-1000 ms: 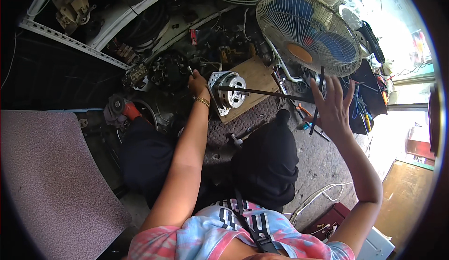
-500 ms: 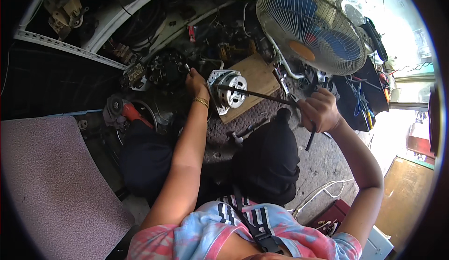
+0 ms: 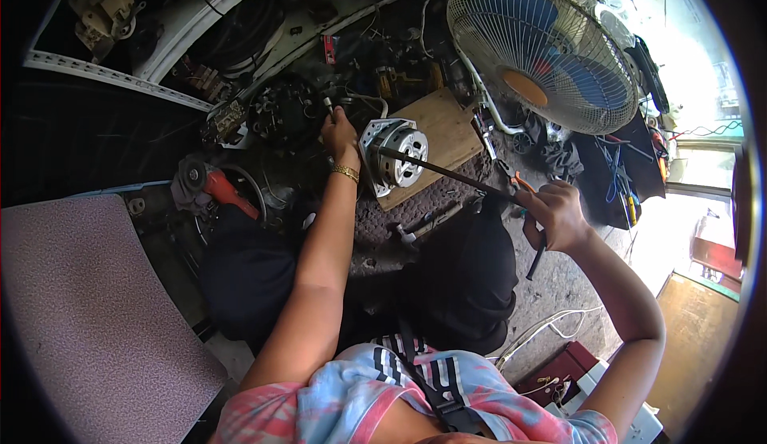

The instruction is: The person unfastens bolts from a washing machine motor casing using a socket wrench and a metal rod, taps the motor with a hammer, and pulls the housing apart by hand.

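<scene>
Head: two hands [image 3: 339, 136] [image 3: 559, 216], one motor [image 3: 406, 143]

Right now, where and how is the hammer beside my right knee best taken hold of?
Probably by its handle, from above: the hammer lies with its metal head to the left, the slim handle slants away to the right, and the right knee crowds its near side.

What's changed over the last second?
The right hand, spread open before, has closed at the right end of the long, straight black bar, which has swung toward the person's body. The left hand, silver-tipped piece showing, round silver motor and flat brown wooden board stayed put.
</scene>
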Demonstrator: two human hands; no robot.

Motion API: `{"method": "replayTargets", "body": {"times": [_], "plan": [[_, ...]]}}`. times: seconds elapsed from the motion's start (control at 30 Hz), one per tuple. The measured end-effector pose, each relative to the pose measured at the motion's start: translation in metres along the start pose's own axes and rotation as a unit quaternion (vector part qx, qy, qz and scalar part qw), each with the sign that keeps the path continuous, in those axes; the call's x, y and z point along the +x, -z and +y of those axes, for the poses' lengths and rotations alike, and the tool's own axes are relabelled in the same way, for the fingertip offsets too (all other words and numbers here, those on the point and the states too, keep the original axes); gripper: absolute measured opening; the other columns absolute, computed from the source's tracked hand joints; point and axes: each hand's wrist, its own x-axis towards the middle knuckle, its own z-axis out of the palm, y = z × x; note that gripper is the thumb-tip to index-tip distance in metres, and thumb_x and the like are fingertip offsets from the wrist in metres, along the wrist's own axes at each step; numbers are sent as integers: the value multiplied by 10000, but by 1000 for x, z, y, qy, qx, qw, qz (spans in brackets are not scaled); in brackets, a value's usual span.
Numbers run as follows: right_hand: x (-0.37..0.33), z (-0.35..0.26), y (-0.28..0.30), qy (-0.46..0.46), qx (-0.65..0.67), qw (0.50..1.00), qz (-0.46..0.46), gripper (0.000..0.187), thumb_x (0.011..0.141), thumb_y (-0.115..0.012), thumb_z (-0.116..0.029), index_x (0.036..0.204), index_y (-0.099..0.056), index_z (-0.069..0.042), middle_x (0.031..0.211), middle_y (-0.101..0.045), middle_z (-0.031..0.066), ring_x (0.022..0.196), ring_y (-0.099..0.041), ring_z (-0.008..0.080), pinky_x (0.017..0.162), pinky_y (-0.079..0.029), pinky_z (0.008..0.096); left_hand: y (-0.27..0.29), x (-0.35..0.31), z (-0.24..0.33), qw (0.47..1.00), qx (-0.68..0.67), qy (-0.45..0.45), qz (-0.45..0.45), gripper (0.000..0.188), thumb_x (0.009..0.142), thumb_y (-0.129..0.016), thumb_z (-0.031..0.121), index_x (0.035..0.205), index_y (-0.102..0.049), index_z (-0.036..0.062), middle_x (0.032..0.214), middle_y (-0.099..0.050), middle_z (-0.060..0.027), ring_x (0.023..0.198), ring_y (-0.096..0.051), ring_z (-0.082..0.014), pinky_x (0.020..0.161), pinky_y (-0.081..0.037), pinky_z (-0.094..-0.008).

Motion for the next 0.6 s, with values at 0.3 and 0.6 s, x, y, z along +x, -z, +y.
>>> {"method": "replayTargets", "body": {"times": [0.3,0.6], "plan": [[-88,-1,-59,-567,548,601,127,220,782,-535,-187,791,-619,16,510,-392,-22,384,-323,53,380,-233,202,-17,-63,25,986,-11,-165,30,377,882,-544,312,764,-548,-46,603,-530,-103,576,-450,-177,579,-393,-353],[-12,-11,-10,-81,202,976,-8,213,672,-624,18,884,-621,-6,645,-589,113,537,-565,275,498,-441,332,-1,-23,13,986,-38,-160,26,362,901,-552,292,677,-512,10,546,-461,-9,510,-426,-108,507,-361,-318]]}}
